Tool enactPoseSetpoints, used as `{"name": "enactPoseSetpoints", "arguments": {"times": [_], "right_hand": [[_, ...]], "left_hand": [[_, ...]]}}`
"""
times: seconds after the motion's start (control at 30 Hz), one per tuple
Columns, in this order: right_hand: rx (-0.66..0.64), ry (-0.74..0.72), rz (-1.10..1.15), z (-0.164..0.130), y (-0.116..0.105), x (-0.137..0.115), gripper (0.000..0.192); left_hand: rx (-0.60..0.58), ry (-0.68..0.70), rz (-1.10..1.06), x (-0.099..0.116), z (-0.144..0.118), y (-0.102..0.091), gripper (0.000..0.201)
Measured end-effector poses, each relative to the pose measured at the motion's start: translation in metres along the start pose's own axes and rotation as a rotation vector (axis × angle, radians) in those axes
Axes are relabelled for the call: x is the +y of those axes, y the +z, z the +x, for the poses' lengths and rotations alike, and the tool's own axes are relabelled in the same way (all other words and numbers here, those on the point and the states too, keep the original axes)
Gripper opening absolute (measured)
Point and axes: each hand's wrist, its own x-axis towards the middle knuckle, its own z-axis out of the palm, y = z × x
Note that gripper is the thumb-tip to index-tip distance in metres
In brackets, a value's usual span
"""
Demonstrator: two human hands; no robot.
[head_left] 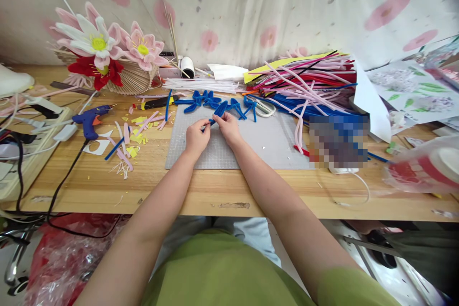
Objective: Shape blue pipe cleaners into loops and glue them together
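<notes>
Head view shows both hands meeting over the grey cutting mat (251, 146) on the bench: left hand (197, 137) and right hand (227, 127) each pinch the blue pipe cleaner (217, 114). Finished blue loops (204, 99) lie toward 12 o'clock. It looks light, fuzzy, bendable; best gripped near the bend.

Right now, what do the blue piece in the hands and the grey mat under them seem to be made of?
The blue piece, pinched by left hand and right hand, looks like fuzzy pipe cleaner, probably wire inside: matte pile, holding bent loops. The grey mat looks like a matte rubbery or plastic cutting mat, judging by its printed grid.
</notes>
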Motion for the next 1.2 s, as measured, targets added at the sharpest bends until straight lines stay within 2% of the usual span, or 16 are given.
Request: {"name": "enactPoseSetpoints", "arguments": {"times": [0.13, 0.2, 0.4, 0.6, 0.7, 0.8, 0.93, 1.03, 1.1, 1.2], "right_hand": [[-0.112, -0.042, 0.057, -0.004, -0.005, -0.006, 0.036], [-0.172, -0.051, 0.075, -0.007, -0.007, -0.009, 0.039], [-0.334, -0.050, 0.154, -0.011, -0.010, -0.015, 0.042], [-0.333, -0.061, 0.133, -0.009, -0.013, -0.013, 0.041], [-0.323, -0.060, 0.092, -0.006, -0.010, -0.008, 0.041], [-0.271, -0.051, 0.053, -0.002, -0.007, -0.003, 0.040], [-0.188, -0.030, -0.014, 0.000, -0.005, 0.001, 0.037], [-0.129, -0.026, -0.079, -0.001, -0.004, 0.001, 0.031], [-0.071, -0.024, -0.143, -0.002, -0.003, 0.000, 0.029], [-0.012, -0.021, -0.211, -0.004, -0.003, 0.000, 0.028]], "left_hand": [[-0.114, -0.347, -0.382, 0.006, 0.009, -0.011, 0.007], [-0.168, -0.428, -0.447, 0.009, 0.013, -0.017, 0.008], [-0.249, -0.449, -0.440, 0.011, 0.014, -0.024, 0.019], [-0.300, -0.443, -0.366, 0.007, 0.014, -0.024, 0.027], [-0.298, -0.383, -0.284, 0.003, 0.015, -0.023, 0.033], [-0.269, -0.265, -0.144, 0.000, 0.015, -0.020, 0.034], [-0.211, 0.000, 0.255, 0.004, 0.010, -0.014, 0.028], [-0.199, 0.180, 0.590, 0.010, 0.004, -0.009, 0.034], [-0.210, 0.240, 0.736, 0.013, 0.001, -0.005, 0.043], [-0.241, 0.280, 0.832, 0.015, -0.001, -0.003, 0.052]]}}
